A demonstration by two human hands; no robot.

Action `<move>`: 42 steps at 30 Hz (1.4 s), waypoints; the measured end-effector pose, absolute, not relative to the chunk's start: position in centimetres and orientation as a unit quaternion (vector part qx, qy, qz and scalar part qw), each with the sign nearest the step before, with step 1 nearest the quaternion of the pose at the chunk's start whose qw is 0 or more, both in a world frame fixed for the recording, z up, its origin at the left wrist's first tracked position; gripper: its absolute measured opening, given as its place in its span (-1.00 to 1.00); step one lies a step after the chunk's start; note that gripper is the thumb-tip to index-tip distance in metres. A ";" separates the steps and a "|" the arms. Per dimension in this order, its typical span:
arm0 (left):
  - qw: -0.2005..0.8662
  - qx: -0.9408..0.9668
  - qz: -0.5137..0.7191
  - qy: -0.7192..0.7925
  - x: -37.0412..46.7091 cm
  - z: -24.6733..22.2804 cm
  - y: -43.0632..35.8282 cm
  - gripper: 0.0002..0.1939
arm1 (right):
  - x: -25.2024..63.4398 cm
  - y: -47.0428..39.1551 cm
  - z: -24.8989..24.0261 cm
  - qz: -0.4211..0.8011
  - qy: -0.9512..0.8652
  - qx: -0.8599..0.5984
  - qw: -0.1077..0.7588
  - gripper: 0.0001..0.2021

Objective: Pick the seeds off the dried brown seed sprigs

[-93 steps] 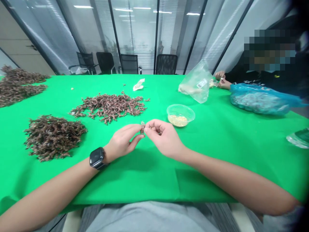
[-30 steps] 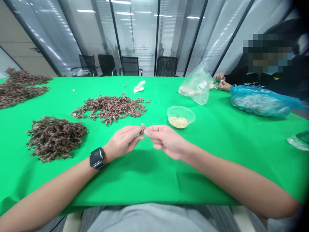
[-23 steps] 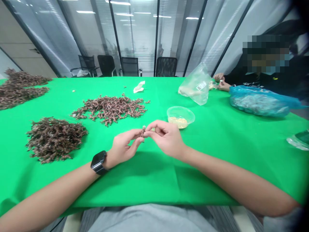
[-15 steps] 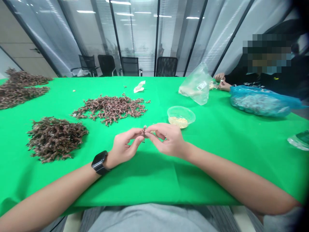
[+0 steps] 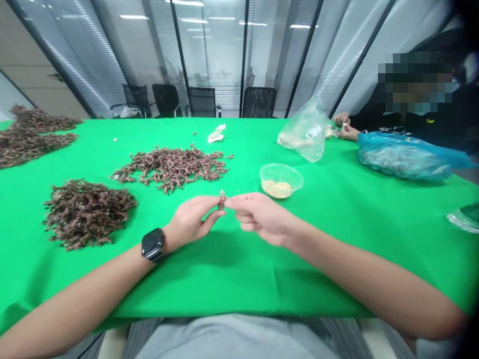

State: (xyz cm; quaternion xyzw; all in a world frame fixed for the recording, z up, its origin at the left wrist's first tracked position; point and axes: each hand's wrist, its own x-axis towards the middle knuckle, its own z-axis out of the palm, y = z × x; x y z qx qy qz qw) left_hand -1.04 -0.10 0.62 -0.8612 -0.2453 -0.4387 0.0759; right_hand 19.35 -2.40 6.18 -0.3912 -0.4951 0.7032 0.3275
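Across the green surface (image 5: 239,279), the biggest thing here, a wide brown heap (image 5: 175,167) is spread out past the hands. A darker heap (image 5: 88,217) sits to the left, closer to the person, and looks like a pile of dry, twisty bits. Over the surface, the right hand (image 5: 262,217) and the left hand (image 5: 192,215) meet in front of the person. A clear bowl (image 5: 281,174) with yellowish bits at the bottom stands just beyond the right hand.

Smallest of all is the small brown piece (image 5: 221,203), at the tips of both hands. The left hand's thumb and first finger pinch it from the left. The right hand's thumb and first finger are pressed together and seem to pinch its right side.

It looks very light, dry and bumpy, so it should not slip much, but it may snap or crumble. A soft hold on its middle seems best. Its long way runs up and down in the view, with the pale, thin end at the top.
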 end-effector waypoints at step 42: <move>-0.050 -0.830 -0.457 -0.314 -0.2 1.1 -1.8 -0.80 | 20.1 -1.6 2.7 0.181 -0.812 -0.311 0.460 -0.86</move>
